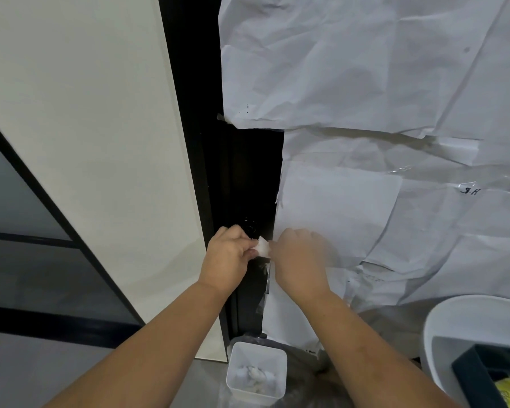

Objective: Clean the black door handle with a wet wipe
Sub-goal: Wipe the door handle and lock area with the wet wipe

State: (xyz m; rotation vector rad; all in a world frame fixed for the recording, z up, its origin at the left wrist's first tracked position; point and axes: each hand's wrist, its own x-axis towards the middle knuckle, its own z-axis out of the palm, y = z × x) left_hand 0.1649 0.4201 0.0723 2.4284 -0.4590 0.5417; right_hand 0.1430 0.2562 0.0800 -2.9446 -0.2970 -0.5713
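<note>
A small white wet wipe (263, 247) is pinched between my left hand (227, 256) and my right hand (299, 257), both closed on its ends in front of the black door (248, 172). The black door handle is mostly hidden behind my hands; only a round black lock part (249, 226) shows just above the left hand. I cannot tell whether the wipe touches the handle.
Crumpled white paper (380, 83) covers most of the door to the right. A cream wall panel (86, 128) stands at the left. On the floor below sits a white bin (256, 372) with used wipes; a white round table edge (442, 325) with a black tray (468, 360) is at lower right.
</note>
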